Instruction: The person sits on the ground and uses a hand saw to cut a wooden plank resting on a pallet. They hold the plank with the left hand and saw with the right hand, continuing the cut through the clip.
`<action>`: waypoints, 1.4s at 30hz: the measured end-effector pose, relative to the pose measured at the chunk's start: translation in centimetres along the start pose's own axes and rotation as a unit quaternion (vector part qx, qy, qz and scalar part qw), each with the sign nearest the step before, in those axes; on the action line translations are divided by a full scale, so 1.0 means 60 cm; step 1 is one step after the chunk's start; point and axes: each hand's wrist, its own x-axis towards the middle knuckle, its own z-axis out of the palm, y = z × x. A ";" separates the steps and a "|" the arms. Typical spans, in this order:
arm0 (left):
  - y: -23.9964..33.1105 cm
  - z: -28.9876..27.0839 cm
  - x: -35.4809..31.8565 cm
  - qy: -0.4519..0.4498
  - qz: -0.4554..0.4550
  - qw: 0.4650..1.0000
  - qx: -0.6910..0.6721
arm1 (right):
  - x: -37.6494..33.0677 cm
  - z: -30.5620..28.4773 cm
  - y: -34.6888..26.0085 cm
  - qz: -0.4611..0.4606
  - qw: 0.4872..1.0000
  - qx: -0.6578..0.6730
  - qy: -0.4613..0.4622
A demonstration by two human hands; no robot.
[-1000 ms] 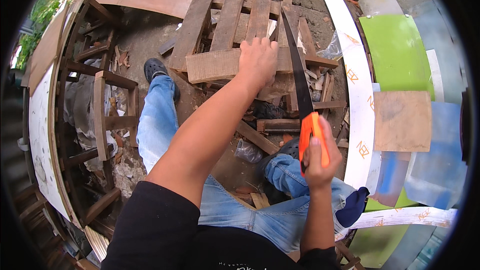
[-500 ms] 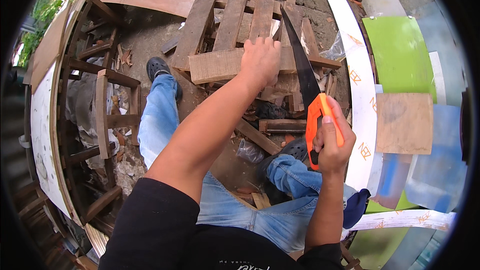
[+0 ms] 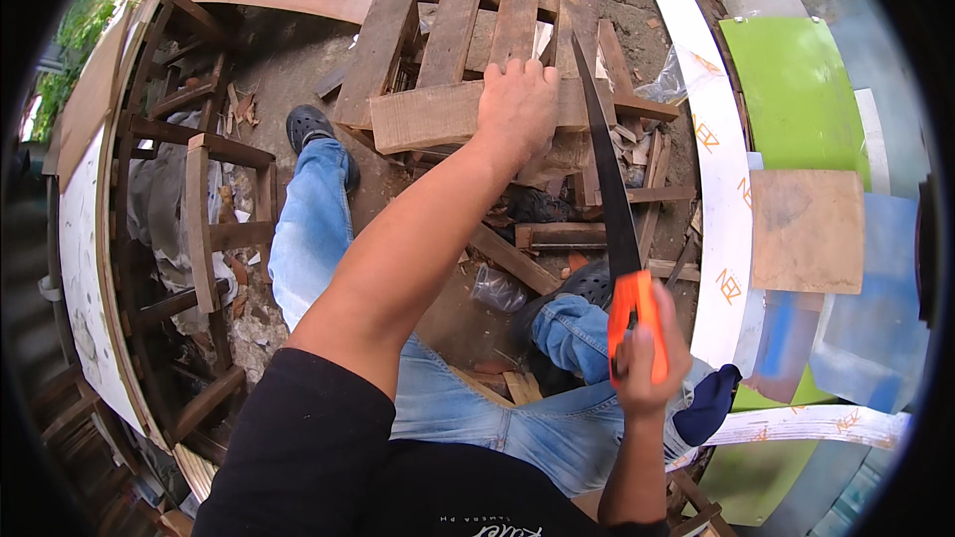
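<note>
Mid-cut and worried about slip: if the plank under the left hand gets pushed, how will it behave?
The plank looks thick and stiff, so probably no flex. It lies flat across the pallet slats, unlikely to roll. Only the left hand pins it, so it may slide or pivot.

Left arm outstretched, left hand (image 3: pixel 517 104) flat, palm down; right hand (image 3: pixel 647 358) fisted

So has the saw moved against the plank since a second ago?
Yes. The saw in the right hand has been drawn back toward the person; the left hand stays pressed on the plank.
</note>
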 end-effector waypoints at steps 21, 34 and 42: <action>-0.002 -0.002 0.003 0.009 0.010 1.000 -0.008 | 0.071 0.013 -0.013 -0.010 1.000 0.013 -0.015; 0.002 -0.013 0.005 -0.022 -0.003 1.000 -0.019 | -0.091 -0.039 -0.006 0.057 0.998 0.026 0.014; -0.001 -0.001 0.000 0.014 0.005 1.000 -0.022 | 0.134 0.035 0.003 -0.022 1.000 0.008 -0.012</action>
